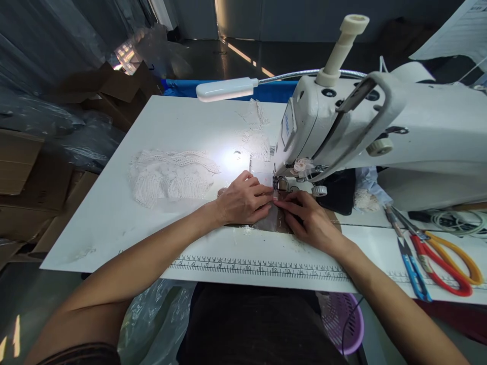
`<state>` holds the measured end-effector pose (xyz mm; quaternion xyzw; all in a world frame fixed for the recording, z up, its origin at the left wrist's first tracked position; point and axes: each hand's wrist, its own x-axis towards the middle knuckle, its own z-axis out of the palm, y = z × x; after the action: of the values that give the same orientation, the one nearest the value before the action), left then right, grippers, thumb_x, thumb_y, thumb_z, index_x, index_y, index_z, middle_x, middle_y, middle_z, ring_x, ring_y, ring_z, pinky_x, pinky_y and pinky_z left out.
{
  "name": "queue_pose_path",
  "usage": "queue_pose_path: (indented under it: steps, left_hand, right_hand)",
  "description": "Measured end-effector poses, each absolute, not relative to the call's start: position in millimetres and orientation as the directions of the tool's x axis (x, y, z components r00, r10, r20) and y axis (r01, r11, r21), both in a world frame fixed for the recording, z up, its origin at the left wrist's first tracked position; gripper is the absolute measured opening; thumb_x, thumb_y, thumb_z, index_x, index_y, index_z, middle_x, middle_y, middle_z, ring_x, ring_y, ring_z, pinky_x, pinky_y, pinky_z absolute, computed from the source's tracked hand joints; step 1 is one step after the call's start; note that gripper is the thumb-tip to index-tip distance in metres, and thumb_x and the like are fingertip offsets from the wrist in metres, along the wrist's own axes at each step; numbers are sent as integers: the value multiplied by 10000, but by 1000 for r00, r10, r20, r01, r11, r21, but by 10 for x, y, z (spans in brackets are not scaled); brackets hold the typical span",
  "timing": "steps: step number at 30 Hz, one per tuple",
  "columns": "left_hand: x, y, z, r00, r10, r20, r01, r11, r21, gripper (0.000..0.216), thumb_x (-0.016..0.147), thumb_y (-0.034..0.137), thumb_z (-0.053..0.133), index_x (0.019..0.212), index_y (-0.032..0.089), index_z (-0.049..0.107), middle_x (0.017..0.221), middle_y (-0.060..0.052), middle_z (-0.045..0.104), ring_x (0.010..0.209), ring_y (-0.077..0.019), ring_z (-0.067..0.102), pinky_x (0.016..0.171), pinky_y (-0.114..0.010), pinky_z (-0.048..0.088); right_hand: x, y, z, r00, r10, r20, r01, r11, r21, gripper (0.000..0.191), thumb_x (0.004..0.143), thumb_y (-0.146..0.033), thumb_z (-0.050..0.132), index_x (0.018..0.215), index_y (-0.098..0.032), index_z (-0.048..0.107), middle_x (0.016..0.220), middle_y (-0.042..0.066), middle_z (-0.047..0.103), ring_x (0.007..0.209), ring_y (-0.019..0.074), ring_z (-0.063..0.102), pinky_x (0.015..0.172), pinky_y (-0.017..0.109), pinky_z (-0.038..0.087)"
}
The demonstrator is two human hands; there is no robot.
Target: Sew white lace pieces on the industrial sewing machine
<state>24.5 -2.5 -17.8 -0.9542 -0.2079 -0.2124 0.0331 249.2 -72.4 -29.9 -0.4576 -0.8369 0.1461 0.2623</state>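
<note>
Under the sewing machine's presser foot [279,183] lies a piece of sheer white fabric [269,223], partly covered by my hands. My left hand [246,200] rests on it just left of the needle area, fingers bent and close together, its fingertips pressed to the fabric. From the right, my right hand [306,218] pinches the fabric's edge between thumb and index finger just in front of the foot. The two sets of fingertips nearly meet. White lace trim [173,175] lies heaped to the left, and another lace piece [257,137] sits behind the foot.
The white sewing machine [319,121] stands at the right, with a lamp [227,89] lighting the table. Scissors with red and orange handles [445,263] and blue-handled snips [414,274] lie at the right. A printed ruler [247,267] runs along the front edge. Cardboard boxes [34,203] stand left.
</note>
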Motion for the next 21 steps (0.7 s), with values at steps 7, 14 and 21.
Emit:
queue_pose_path:
  steps: [7, 14, 21]
  left_hand:
    - [211, -25, -118, 856, 402, 324, 433, -901, -26, 334, 959, 360, 456, 1136, 178, 673, 1254, -89, 657, 854, -220, 594, 788, -410, 401]
    - [268, -41, -133, 836, 463, 294, 503, -861, -75, 389, 985, 377, 402, 1162, 135, 649, 1278, -137, 625, 918, -254, 588, 784, -427, 396]
    - [299, -24, -168, 797, 507, 328, 551, -833, -48, 362, 978, 384, 433, 1162, 147, 635, 1272, -134, 620, 949, -266, 583, 779, -434, 387]
  right_hand:
    - [2455, -710, -292, -473, 813, 339, 734, 576, -360, 409, 922, -183, 457, 1312, -156, 578, 1120, 165, 590, 1021, 272, 574, 826, 448, 552]
    - [2435, -692, -281, -488, 810, 326, 756, 579, -306, 446, 926, -177, 430, 1364, -138, 503, 1093, 170, 600, 978, 276, 577, 827, 446, 546]
    - [2457, -722, -289, -447, 843, 298, 734, 536, -416, 443, 938, -209, 448, 1375, -169, 508, 1149, 170, 589, 1055, 285, 582, 891, 461, 542]
